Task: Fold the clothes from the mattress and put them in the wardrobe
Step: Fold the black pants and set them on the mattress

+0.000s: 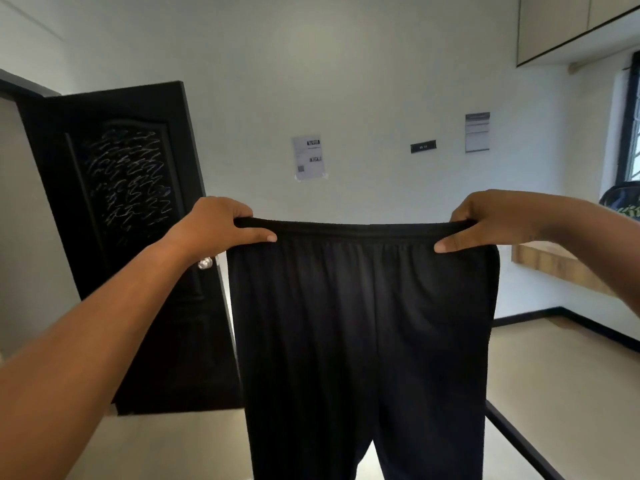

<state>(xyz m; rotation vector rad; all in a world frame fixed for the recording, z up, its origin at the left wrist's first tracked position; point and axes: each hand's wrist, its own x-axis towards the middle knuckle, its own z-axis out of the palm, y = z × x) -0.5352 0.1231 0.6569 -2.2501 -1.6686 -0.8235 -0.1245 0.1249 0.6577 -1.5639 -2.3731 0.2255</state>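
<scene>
Head view: black trousers (363, 323) are held up in the air, squarely before the person. The waistband (360, 228) is stretched level between the hands; the legs hang straight down, so the long axis is vertical. The left hand (221, 226) is curled round the waistband's left end, the right hand (485, 220) round its right end, each equally near. A fold bringing one end across to the other is judged next.

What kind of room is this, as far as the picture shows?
Likely a bedroom in a home: a dark panelled door stands open, cupboards hang high beside a window, and black trousers are held up.
</scene>
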